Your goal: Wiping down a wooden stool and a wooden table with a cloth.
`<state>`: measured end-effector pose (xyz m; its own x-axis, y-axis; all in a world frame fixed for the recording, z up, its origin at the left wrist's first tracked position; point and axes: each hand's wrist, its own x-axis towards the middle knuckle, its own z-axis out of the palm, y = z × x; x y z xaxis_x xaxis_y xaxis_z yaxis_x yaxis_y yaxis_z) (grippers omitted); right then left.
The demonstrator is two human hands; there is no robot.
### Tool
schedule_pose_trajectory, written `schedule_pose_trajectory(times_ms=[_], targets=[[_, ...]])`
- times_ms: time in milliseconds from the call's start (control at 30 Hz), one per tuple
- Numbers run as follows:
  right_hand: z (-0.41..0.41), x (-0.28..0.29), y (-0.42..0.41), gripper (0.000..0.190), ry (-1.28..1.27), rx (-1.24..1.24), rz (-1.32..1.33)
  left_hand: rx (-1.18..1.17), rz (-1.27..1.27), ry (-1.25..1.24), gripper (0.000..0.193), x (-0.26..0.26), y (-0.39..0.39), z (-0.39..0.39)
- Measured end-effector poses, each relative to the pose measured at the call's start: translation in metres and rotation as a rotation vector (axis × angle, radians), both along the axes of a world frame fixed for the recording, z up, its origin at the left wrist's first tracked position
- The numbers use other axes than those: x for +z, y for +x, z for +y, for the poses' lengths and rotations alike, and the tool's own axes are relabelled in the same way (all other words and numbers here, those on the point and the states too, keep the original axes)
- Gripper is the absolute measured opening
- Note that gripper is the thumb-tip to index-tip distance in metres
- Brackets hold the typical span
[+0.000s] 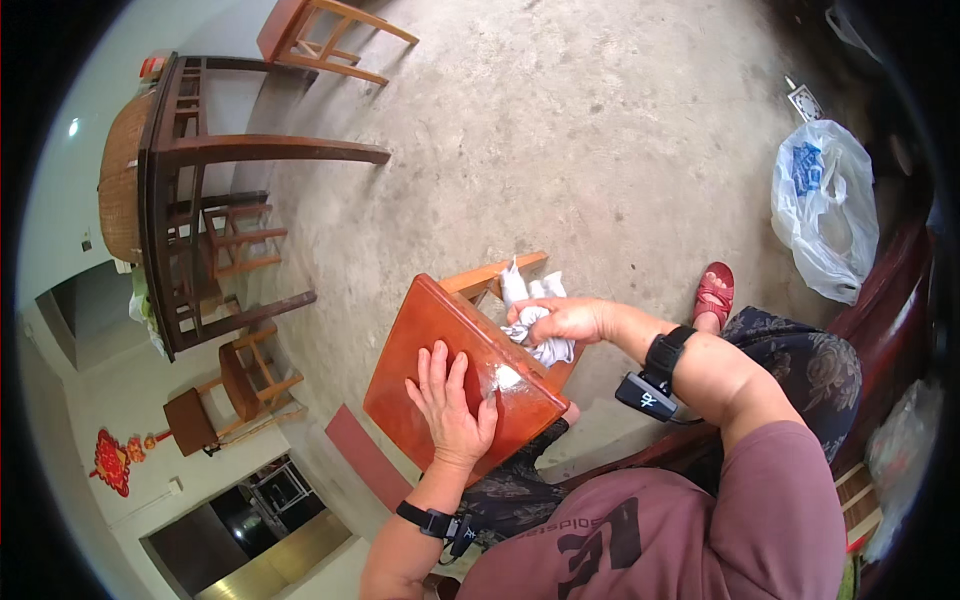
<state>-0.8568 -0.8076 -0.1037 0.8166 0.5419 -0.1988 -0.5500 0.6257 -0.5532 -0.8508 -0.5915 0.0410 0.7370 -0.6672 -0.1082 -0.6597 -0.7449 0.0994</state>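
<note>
A wooden stool with a glossy reddish-brown seat [405,352] stands tilted before me. My left hand [450,397] lies flat on the seat top with its fingers spread and holds nothing. At the seat's far right edge, my right hand [562,319] is closed around a bunched white and grey cloth [551,349], against the stool's frame just below the seat. Part of the cloth hangs past my fingers beside a lighter wooden leg [480,276]. The lower parts of the stool are mostly hidden by the seat.
A dark wooden table [262,148] stands at the left, with stools [244,382] near it and another stool [322,41] at the top. A white plastic bag [825,217] lies at the right. My foot in a red sandal [712,292] rests on the concrete floor [585,150].
</note>
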Motion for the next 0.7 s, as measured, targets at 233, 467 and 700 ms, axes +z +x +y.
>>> schedule_pose_trajectory(times_ms=[233,467,700], targets=[[-0.008,0.045,0.047,0.029,-0.377,-0.401,0.017,0.005,-0.001,-0.032,0.067,0.0,-0.002,-0.004],[-0.003,0.057,0.037,0.026,-0.478,-0.38,-0.153,0.029,0.016,-0.033,0.067,0.003,-0.004,-0.007],[-0.036,0.082,-0.031,0.025,-0.593,-0.147,-0.099,0.034,0.018,-0.027,0.067,0.004,-0.003,-0.004]])
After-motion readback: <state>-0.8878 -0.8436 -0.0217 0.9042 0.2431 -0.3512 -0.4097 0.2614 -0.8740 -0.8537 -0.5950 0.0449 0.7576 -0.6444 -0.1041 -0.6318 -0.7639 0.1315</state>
